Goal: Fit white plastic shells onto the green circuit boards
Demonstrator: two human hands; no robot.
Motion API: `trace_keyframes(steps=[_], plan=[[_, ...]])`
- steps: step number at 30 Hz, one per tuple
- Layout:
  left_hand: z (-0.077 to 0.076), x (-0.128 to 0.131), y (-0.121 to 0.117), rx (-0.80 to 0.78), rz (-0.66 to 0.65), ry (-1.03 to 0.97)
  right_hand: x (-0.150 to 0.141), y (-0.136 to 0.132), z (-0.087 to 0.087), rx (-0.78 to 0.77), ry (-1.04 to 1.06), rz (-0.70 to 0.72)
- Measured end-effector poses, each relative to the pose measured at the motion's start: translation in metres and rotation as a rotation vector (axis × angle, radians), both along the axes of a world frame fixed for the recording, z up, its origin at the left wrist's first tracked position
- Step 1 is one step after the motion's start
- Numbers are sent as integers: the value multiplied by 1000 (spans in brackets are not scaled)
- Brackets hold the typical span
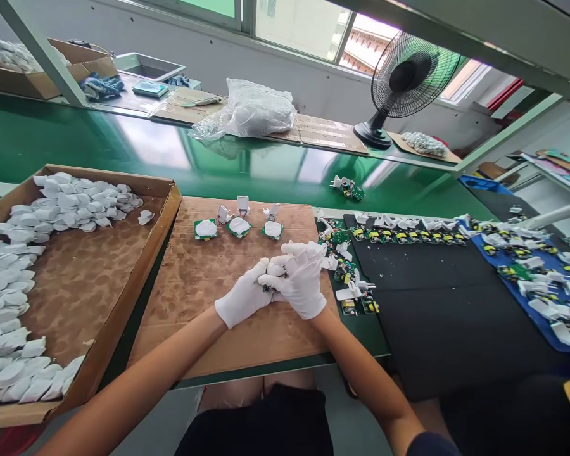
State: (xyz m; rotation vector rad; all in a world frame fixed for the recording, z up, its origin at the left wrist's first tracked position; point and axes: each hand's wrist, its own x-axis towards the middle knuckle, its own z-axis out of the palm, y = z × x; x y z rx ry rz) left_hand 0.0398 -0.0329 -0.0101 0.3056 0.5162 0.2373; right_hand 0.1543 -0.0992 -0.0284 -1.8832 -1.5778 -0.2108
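My left hand [247, 295] and my right hand [304, 284], both in white gloves, meet above the brown cardboard sheet [209, 329]. Their fingers are closed around a small circuit board [266, 289], mostly hidden, with a white part showing at the fingers. Beyond the hands, three green boards lie in a row: a left board [206, 229], a middle board [239, 227] and a right board [272, 230]. Each carries a rounded white pad on top and has a white plug piece next to it.
A cardboard tray [137, 278] of white pads [66, 202] stands at the left. Boards with white plugs [356, 288] lie right of the sheet, others along a black mat [432, 316] and blue mat [532, 310]. A fan [408, 76] stands behind.
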Motion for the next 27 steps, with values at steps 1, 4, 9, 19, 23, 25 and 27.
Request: trace_keyframes(steps=[1, 4, 9, 19, 23, 25, 27], plan=[[-1, -1, 2, 9, -12, -31, 0, -1, -1, -8, -28, 1], [-6, -6, 7, 77, -40, -56, -3, -6, -1, -25, -108, 53], [-17, -4, 12, 204, -17, 40, -7, -7, 1, -115, -233, 114], [-21, -1, 17, 386, -243, 34, 1, -7, -2, -160, -122, 208], [-27, -1, 22, 653, -204, 31, 3, -7, -2, -126, -169, 268], [-27, -3, 23, 744, -183, 82, 5, -6, -2, -112, -183, 261], [-23, -6, 22, 822, -164, 118, 6, -6, 0, -93, -176, 227]])
